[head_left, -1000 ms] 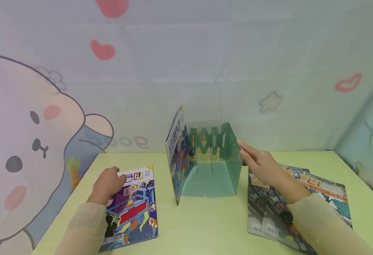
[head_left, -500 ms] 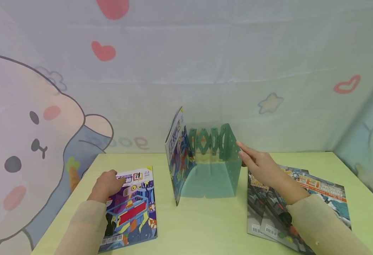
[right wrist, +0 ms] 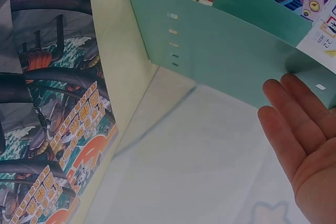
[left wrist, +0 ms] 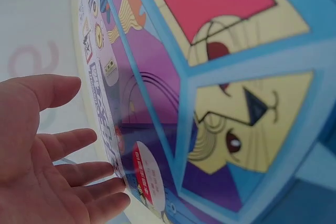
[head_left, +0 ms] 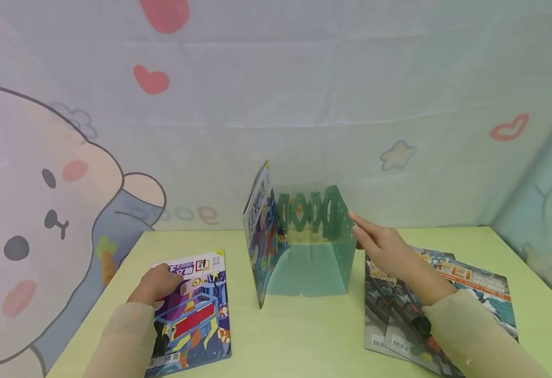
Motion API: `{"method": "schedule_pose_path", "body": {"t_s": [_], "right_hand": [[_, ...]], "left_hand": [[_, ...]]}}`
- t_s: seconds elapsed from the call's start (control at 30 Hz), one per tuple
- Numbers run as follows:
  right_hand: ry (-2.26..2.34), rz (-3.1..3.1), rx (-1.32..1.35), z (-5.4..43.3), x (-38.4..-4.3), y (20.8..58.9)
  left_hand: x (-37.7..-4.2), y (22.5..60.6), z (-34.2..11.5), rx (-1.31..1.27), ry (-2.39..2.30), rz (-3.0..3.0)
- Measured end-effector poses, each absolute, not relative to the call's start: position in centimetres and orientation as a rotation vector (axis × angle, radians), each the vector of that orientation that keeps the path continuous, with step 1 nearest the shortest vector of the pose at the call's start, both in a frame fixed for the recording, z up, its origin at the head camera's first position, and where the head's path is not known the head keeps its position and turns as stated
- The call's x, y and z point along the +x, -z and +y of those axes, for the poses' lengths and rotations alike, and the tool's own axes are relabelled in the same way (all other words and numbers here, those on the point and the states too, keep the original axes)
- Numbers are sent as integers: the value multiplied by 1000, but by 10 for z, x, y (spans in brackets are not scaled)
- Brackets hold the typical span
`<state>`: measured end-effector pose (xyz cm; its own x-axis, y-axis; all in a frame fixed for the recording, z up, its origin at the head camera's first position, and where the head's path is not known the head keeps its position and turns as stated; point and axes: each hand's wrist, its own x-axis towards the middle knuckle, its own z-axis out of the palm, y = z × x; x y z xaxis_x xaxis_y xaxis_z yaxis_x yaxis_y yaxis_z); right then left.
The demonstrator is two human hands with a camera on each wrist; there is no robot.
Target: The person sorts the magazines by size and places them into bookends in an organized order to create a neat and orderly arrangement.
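Left grip: relaxed, holding nothing, eased slightly nearer along left edge of flat magazine on surface; lifting apparently not begun. Right grip: fingers straight, unmoved against green bookend, probably steadying it. Beyond: matching magazine upright at bookend's left end.
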<state>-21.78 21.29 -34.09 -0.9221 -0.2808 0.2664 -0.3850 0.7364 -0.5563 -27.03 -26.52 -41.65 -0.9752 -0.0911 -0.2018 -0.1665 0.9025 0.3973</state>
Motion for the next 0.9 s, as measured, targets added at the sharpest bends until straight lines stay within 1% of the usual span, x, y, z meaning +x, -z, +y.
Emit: {"method": "schedule_pose_path", "body": {"t_s": [0.47, 0.9], "right_hand": [[-943, -2766, 550, 213, -217, 340], [-926, -2764, 555, 214, -217, 340]], "left_hand": [[-280, 420, -272, -257, -585, 2897], [-288, 413, -283, -281, -754, 2884]]}}
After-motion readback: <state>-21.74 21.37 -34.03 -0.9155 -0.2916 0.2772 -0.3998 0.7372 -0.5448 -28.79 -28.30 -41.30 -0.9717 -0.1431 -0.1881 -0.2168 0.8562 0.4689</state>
